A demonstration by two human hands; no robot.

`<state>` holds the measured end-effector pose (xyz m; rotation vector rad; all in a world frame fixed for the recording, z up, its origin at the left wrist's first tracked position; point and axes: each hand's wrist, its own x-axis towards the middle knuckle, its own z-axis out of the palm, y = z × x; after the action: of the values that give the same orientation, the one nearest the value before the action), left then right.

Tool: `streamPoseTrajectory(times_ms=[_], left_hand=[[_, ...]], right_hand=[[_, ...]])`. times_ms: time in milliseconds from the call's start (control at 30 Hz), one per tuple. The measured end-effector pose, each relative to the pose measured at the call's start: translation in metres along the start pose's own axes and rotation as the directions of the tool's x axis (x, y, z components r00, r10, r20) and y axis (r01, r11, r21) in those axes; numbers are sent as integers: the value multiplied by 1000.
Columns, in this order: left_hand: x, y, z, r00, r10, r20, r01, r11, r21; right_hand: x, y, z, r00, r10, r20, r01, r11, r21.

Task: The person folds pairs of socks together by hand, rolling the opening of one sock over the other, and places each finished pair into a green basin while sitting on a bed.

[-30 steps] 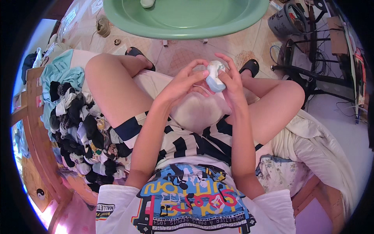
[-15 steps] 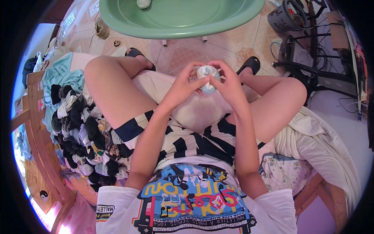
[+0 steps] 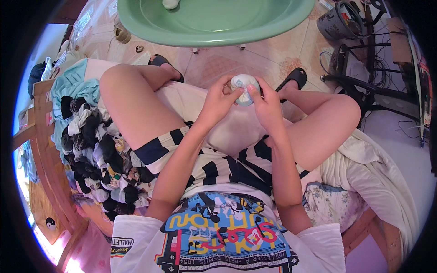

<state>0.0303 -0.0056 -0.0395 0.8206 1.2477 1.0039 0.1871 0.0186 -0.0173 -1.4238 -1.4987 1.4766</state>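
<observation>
Head view: hands first. How many, and doing what?

Two, both the wearer's. Left hand (image 3: 220, 97) curls round one side of a white-and-pale-blue cloth ball (image 3: 245, 87), thumb pressed to it; right hand (image 3: 268, 101) grips the opposite side, its thumb on the cloth too.

Cloth balls held: count?

One. It sits between the two hands, out between the bent knees (image 3: 342, 108), nearer the wearer than the green basin (image 3: 214, 40).

Basins?

One, cut off by the upper frame edge. Visible inside: one white bundle (image 3: 170, 4), at the left. Two pale supports (image 3: 195, 50) show beneath the rim.

Footwear?

Two dark slippers (image 3: 298, 78), worn, set well apart. One tan shoe (image 3: 122, 34) besides, on the tiled floor (image 3: 268, 57) at left.

And beside the left thigh (image 3: 136, 102)?

One heap of balled socks (image 3: 109, 154), black, grey and white; they overlap too much for an exact tally. One light-blue cloth (image 3: 75, 87) lies at the heap's far end.

Right side of the floor?

One grey bucket (image 3: 334, 23), near the upper right, contents mixed, too small to tell.
</observation>
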Motion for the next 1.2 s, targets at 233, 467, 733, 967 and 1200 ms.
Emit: streamPoseTrajectory(times_ms=[233, 467, 733, 967, 1200], left_hand=[[0, -9, 5, 968, 150, -202, -109, 974, 200], [20, -22, -2, 990, 105, -98, -96, 991, 90], [8, -4, -5, 985, -169, 31, 171, 956, -239], [1, 15, -3, 976, -188, 110, 207, 958, -199], [-4, 14, -1, 986, -115, 123, 141, 963, -232]], right_hand=[[-4, -5, 18, 959, -275, -66, 247, 929, -277], [5, 14, 27, 972, -180, -154, 138, 958, -250], [8, 14, 15, 981, 71, -182, -54, 994, 96], [6, 3, 3, 972, -41, -234, 1, 986, -165], [-5, 0, 7, 968, -180, -177, 152, 975, -160]])
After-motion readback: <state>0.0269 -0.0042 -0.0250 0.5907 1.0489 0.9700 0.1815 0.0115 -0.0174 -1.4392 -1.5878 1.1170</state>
